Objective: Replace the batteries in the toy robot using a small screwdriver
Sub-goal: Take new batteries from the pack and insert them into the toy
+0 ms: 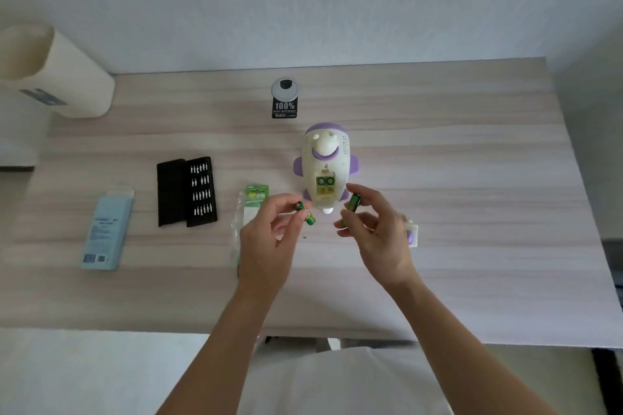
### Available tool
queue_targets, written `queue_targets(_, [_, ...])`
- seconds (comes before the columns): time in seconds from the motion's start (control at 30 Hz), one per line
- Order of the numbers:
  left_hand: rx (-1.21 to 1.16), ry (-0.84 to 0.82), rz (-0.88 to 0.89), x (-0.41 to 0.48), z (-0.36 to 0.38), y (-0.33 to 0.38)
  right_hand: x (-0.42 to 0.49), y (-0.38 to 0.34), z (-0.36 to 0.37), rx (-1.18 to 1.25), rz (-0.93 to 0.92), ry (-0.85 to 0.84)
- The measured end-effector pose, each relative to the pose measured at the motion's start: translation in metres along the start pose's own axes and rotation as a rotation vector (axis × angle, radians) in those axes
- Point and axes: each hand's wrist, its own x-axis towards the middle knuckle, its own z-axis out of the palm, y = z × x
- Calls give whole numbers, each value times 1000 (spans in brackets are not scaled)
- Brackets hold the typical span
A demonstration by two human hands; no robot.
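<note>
Pinching green batteries (354, 201), the left hand (269, 232) and right hand (381, 232) hover beside the toy robot (325, 158), which lies midway between the surface's (472, 178) side edges. Check each cell's polarity against the open compartment (325, 186), then seat it flat.

Your left hand (266, 236) and right hand (381, 232) are held side by side, near each other but apart, each pinching something.

Your left hand has its fingers curled, and its thumb and fingertips pinch green batteries (309, 219) at the tips. Your right hand faces it, gripping a tilted green battery (354, 201) between thumb and forefinger while the other fingers curl loosely below. Your bare left forearm (222, 323) and right forearm (451, 320) come in from the lower edge and converge toward the hands.
</note>
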Motion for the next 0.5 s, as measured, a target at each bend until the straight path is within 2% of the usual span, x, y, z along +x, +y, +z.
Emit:
queue_targets(0.2, [-17, -21, 4, 3, 1, 1, 5, -5, 4, 2, 88, 77])
queue_targets(0.5, [22, -109, 89, 26, -3, -12, 6, -2, 8, -32, 64, 124])
